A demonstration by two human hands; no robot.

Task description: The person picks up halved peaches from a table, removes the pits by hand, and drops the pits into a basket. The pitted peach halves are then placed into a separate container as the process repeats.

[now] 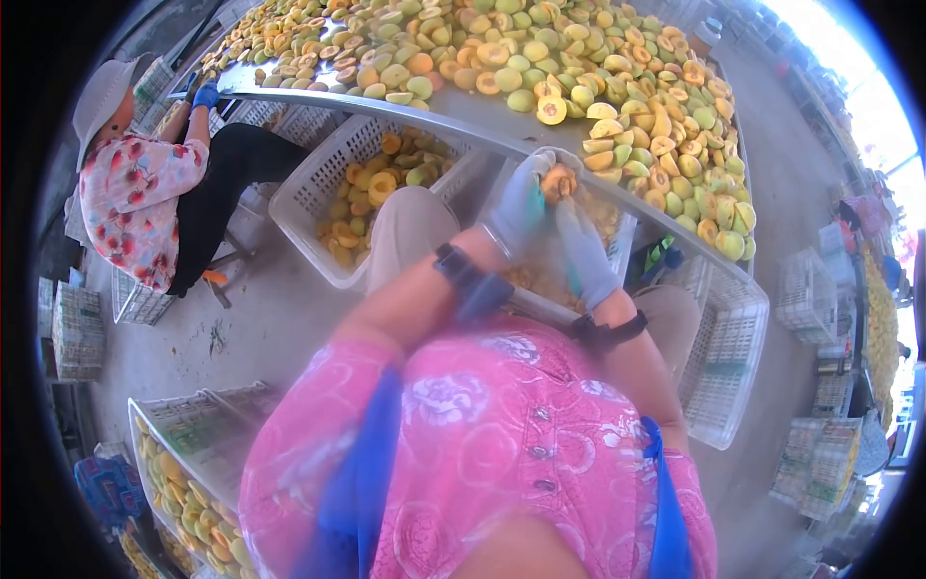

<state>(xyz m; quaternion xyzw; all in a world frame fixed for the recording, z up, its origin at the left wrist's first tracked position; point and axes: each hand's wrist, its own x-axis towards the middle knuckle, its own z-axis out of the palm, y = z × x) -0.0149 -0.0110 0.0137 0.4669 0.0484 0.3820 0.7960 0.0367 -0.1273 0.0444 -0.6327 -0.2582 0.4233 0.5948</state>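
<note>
My left hand (522,205), in a grey-white and teal work glove, is closed around an apricot half (558,181) with its orange flesh showing. My right hand (585,253), gloved alike, has its fingers drawn together against the near side of that fruit. Whether a small tool sits in the right fingers cannot be made out. Both hands are at the metal table edge (434,123), above a pale crate (545,307) holding blurred orange-brown pieces. Many yellow-green apricot halves (666,145) lie heaped on the table beyond my hands.
To the left stands a white slatted crate (289,207) of apricot halves. Another crate (728,386) is by my right knee, and one with fruit (198,425) is behind at left. A seated co-worker (145,198) works at the table's left end. Stacked crates (818,458) line the right.
</note>
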